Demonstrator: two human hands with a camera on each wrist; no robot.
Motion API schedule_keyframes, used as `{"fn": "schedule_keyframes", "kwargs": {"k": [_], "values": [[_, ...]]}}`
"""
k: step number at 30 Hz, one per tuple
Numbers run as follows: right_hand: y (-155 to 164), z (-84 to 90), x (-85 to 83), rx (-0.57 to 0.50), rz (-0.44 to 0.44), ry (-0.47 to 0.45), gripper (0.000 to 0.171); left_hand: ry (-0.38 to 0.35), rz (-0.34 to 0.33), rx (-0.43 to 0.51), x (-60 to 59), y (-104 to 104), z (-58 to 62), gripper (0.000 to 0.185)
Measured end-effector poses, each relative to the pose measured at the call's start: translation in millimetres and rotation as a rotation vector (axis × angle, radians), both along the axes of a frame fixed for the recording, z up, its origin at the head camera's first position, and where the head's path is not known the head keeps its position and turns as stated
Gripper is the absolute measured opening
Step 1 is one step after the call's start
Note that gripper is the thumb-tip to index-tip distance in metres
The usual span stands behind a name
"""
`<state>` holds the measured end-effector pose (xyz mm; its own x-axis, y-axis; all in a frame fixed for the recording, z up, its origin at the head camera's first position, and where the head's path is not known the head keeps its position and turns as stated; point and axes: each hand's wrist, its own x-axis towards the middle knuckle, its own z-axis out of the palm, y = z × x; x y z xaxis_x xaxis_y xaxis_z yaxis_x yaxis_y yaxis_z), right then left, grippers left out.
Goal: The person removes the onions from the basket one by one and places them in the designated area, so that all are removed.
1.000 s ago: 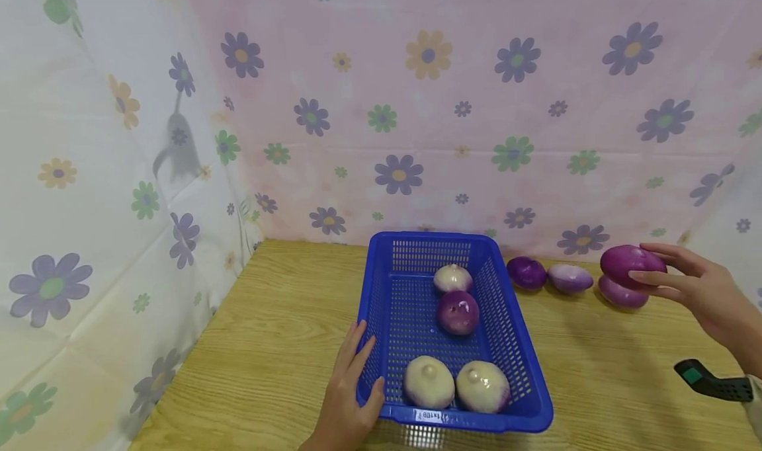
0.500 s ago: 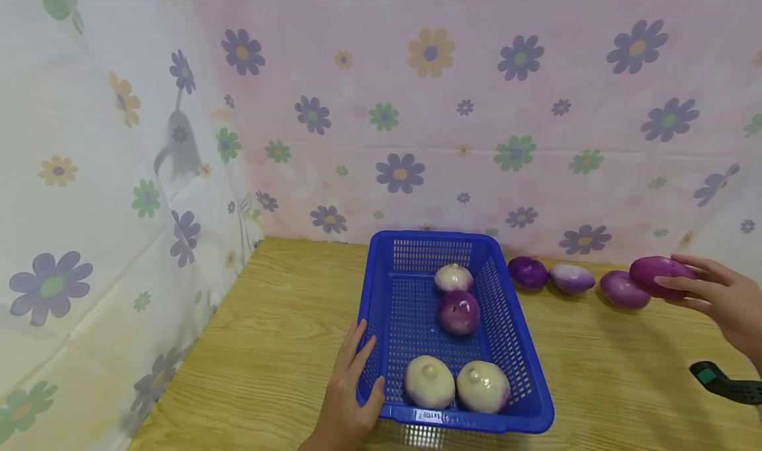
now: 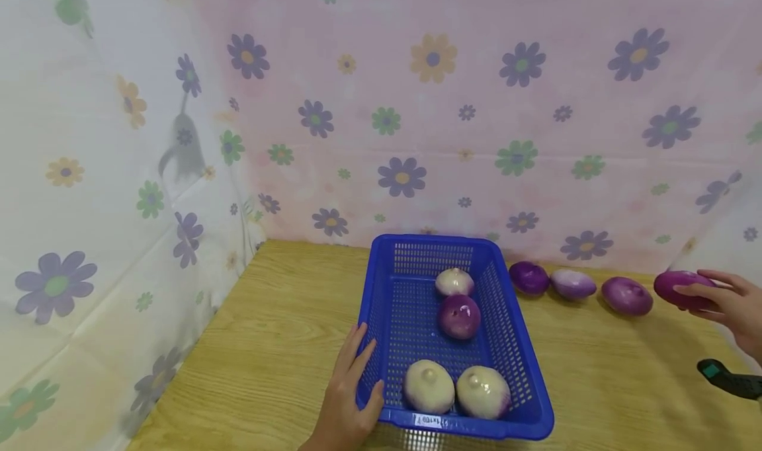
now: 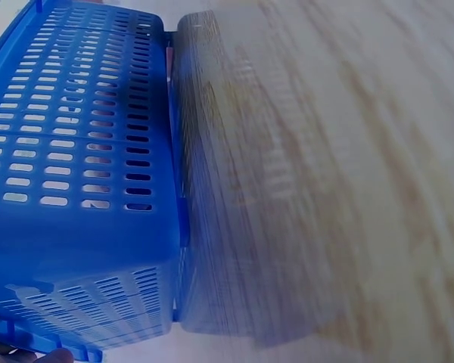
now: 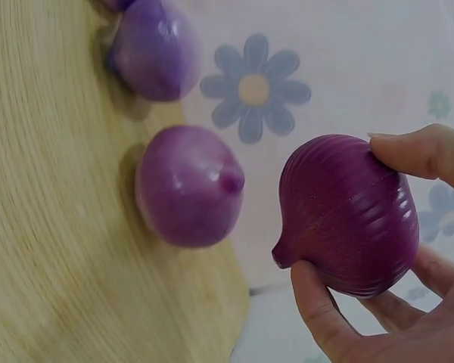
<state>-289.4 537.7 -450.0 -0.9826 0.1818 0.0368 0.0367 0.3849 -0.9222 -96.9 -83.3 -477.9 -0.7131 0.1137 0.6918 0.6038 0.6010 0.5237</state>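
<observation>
My right hand (image 3: pixel 738 305) holds a dark purple onion (image 5: pixel 352 215) between thumb and fingers at the far right, its pointed tip sticking out past the fingers. To its left, apart from it, a lighter purple onion (image 3: pixel 627 296) lies on the table. Beyond that are a pale lilac onion (image 3: pixel 573 284) and a deep purple onion (image 3: pixel 529 278). With fingers mostly straight, my left hand (image 3: pixel 345 395) rests on the left side of a blue plastic basket (image 3: pixel 524 332). Inside are a purple onion (image 3: pixel 459 317) and several whitish bulbs, such as one (image 3: pixel 429 386) near the front.
Under everything lies a wood-grain table (image 3: pixel 286 312). A flower-printed cloth (image 3: pixel 399 107) hangs behind it and along both sides. The basket stands around the middle, and the onion row runs from its right side along the back edge.
My right hand has carried the dark purple onion to the right and slightly down, from over the lighter purple onion to beside it. My left hand stays at the basket.
</observation>
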Motion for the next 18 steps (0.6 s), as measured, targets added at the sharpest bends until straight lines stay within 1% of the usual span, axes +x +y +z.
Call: {"fn": "schedule_keyframes", "kwargs": {"k": [1, 3, 5, 8, 11, 13, 14, 18], "values": [[2, 0.1, -1.0, 0.036, 0.004, -0.015, 0.080, -0.003, 0.002, -0.001, 0.1, 0, 0.0, 0.055], [2, 0.4, -2.2, 0.050, -0.029, -0.035, 0.079, 0.002, 0.001, -0.004, -0.1, 0, 0.3, 0.055], [-2, 5.2, -1.3, 0.084, -0.039, -0.062, 0.080, 0.009, -0.001, -0.003, -0.3, 0, 0.3, 0.055], [-12, 13.6, 3.9, 0.103, -0.041, -0.115, 0.079, 0.024, 0.002, -0.002, -0.4, 0, -0.4, 0.055], [-17, 17.0, 9.3, 0.109, -0.046, -0.159, 0.081, 0.031, 0.007, -0.002, -0.6, 1, -0.7, 0.055], [-16, 14.5, 10.0, 0.105, -0.061, -0.172, 0.083, 0.034, 0.008, -0.005, -0.8, 1, -0.9, 0.055], [-16, 11.6, 8.9, 0.113, -0.062, -0.164, 0.083, 0.039, 0.008, -0.006, -0.8, 1, -1.0, 0.055], [-21, -0.4, 2.3, 0.089, -0.088, -0.129, 0.089, 0.094, 0.028, -0.011, 0.0, -3, -1.8, 0.057]]}}
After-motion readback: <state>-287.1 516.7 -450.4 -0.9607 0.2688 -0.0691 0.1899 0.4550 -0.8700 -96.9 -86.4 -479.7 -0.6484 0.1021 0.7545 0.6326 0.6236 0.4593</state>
